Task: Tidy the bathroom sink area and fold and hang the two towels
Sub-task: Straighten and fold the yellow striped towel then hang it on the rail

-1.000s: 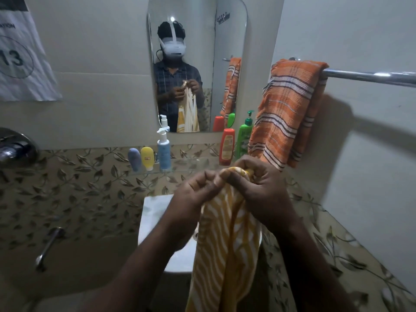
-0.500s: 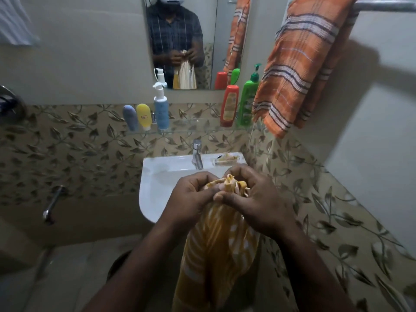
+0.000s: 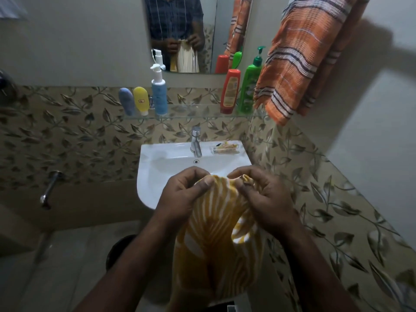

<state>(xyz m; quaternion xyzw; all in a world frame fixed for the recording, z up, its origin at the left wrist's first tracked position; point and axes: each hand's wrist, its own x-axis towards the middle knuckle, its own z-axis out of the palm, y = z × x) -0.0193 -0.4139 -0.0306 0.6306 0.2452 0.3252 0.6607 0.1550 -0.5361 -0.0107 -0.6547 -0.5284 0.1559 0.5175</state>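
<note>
Hands now sit apart, where before they met. Left hand (image 3: 186,192) and right hand (image 3: 263,194) each pinch the top edge of the yellow towel (image 3: 216,233), which hangs between them at the front rim of the sink (image 3: 153,176). Behind: tap (image 3: 195,141); shelf (image 3: 193,109) with five bottles (image 3: 159,95); mirror (image 3: 180,30). Orange towel (image 3: 299,64) hangs upper right. Leaf-patterned tiles (image 3: 67,131) lie below plain wall.
</note>
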